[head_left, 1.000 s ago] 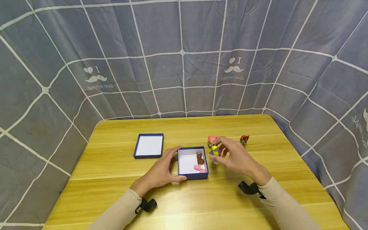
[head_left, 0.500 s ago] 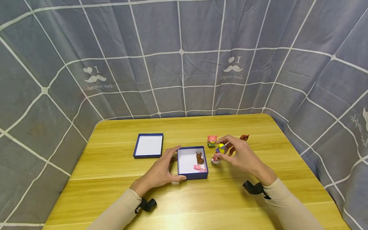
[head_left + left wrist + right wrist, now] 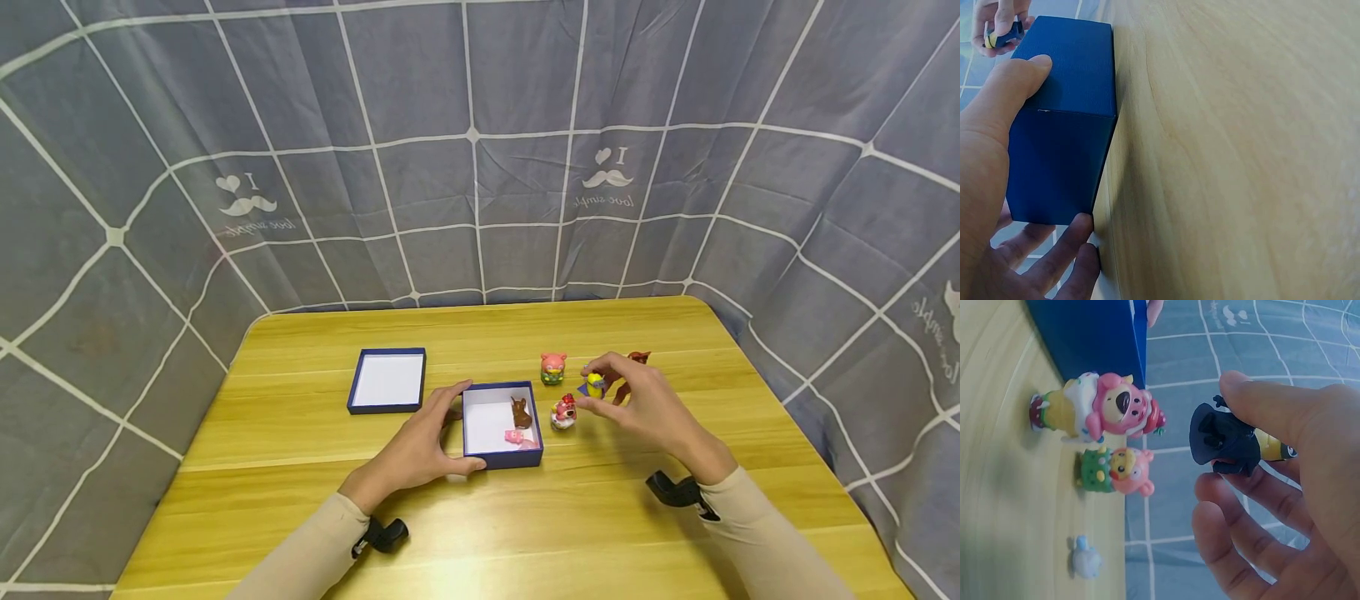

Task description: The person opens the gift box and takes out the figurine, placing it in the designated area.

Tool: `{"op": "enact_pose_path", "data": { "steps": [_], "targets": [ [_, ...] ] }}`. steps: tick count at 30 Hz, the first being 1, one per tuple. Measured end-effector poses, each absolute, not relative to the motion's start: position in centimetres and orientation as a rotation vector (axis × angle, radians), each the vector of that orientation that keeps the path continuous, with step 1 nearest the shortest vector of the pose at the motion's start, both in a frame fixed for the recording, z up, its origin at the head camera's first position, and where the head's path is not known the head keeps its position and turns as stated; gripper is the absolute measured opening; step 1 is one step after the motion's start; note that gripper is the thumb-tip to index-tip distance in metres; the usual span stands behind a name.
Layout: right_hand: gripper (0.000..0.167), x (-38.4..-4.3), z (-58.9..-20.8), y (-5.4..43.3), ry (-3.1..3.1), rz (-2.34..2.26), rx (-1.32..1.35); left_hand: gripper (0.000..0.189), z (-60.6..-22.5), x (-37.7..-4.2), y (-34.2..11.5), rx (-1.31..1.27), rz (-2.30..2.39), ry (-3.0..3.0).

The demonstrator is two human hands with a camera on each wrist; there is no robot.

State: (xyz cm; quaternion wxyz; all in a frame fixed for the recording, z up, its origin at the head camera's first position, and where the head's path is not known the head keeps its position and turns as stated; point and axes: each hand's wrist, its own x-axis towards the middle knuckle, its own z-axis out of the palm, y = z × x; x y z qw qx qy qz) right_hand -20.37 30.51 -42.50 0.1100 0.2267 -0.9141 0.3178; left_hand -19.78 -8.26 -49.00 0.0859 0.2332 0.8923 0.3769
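My left hand [image 3: 416, 446] grips the left side of an open blue box [image 3: 502, 460], thumb on its front wall. In the left wrist view the thumb presses the box [image 3: 1063, 162] and several fingers reach round its far side. Inside the box lie a brown animal figurine [image 3: 521, 413] and a pink one [image 3: 517, 437]. My right hand [image 3: 648, 404] pinches a yellow figurine with a dark blue cape [image 3: 595, 385], raised off the table. In the right wrist view the figurine [image 3: 1229, 440] sits between thumb and fingers. Just right of the box stands a pink bear figurine with a red hat [image 3: 564, 412].
A pink-headed figurine in green [image 3: 552, 368] stands behind the bear. A reddish-brown figurine [image 3: 639, 357] is partly hidden behind my right hand. The right wrist view shows a small pale blue figurine [image 3: 1087, 559]. The white-lined lid [image 3: 388, 380] lies left of the box.
My right hand has moved to the right with the yellow figurine, uncovering the pink-headed figurine and then the bear. The left hand and box have stayed in place.
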Motion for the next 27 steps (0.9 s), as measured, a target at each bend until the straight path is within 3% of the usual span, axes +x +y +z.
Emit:
{"op": "enact_pose_path", "data": {
  "steps": [27],
  "targets": [
    [0.035,-20.7,-43.7,32.1,-2.748,0.989,0.632,0.125,-48.8,-19.7,-8.2,0.701,1.130,2.658]
  ]
}}
